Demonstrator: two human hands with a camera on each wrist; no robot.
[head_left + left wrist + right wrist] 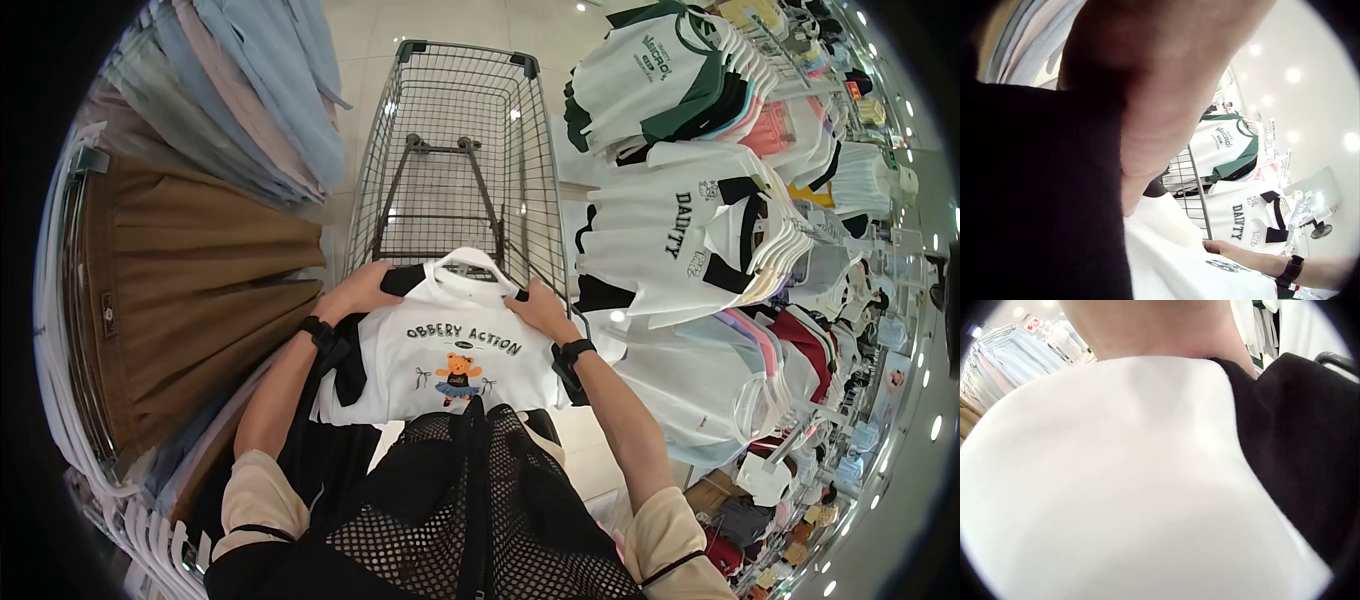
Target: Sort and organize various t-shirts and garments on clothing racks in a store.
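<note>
A white shirt with black sleeves (462, 325) spreads across the frame's centre, probably light, soft and floppy, so both shoulders look the best places to hold. The left hand (362, 290) and right hand (543, 314) grip it there. A wire cart (440, 215) stands upper centre.

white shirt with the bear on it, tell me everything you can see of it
The shirt has black sleeves, a rounded white collar and smooth, soft-looking fabric. Dark lettering reads OBBERY ACTION above an orange bear in a dark top and blue skirt, with bows either side. It is spread printed side up, collar toward the shopping cart; the left hand and right hand grip it near the shoulders. The person's mesh top hides part of its lower edge.
</note>
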